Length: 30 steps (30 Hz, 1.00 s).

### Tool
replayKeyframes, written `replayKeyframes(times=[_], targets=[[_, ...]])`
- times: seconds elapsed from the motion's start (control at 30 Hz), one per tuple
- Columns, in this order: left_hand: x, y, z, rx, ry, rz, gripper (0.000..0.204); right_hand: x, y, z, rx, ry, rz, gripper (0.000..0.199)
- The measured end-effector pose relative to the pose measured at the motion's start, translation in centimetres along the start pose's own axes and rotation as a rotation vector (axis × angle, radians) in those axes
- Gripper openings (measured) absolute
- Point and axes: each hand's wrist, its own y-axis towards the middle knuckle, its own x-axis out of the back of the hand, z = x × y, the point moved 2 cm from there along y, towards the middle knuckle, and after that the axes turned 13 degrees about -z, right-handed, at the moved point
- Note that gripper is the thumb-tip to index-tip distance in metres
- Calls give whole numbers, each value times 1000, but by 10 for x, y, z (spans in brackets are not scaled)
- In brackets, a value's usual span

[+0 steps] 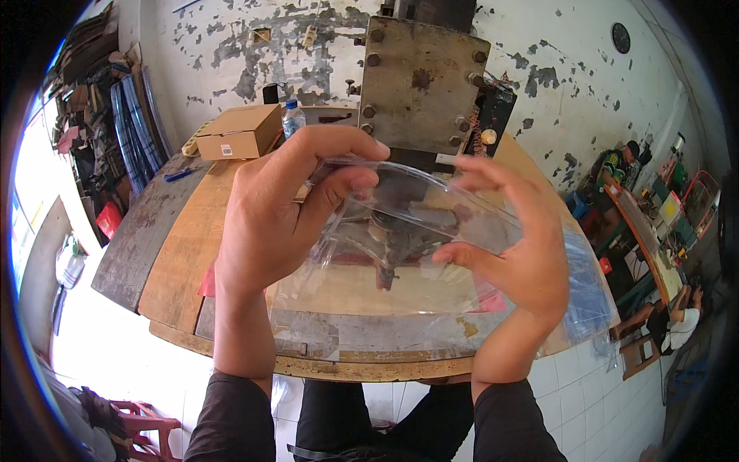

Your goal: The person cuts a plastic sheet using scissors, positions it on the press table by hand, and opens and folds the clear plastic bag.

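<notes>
My left hand [277, 212] and my right hand [516, 239] both grip a clear plastic bag [400, 262] in front of me, above a worn wooden workbench [181, 254]. The left thumb and fingers pinch the bag's upper left edge. The right thumb and fingers pinch its upper right edge, and the mouth of the bag is spread between them. Through the plastic I see the bench and a dark metal part beneath. More clear plastic [589, 296] hangs off the bench's right side.
A heavy rusty metal press [423, 77] with bolts stands at the back of the bench. A cardboard box [239, 131], a water bottle [292, 117] and a blue pen [177, 175] lie at the back left. Another person sits at the lower right [681, 319].
</notes>
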Motion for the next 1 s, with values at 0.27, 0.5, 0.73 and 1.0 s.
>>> replayKeyframes(times=[0.27, 0.5, 0.73, 1.0], targets=[[-6, 2, -8, 293, -169, -25, 30, 0, -4, -15, -240, 212, 244, 19], [-8, -1, -8, 497, -317, 217, 44, -2, -2, -12, -179, 180, 185, 19], [-13, 0, -8, 716, -265, 159, 32, -2, 0, -12, -228, 181, 268, 27], [-23, -5, -12, 628, -316, 247, 27, -13, -3, -1, -128, 301, 99, 33]])
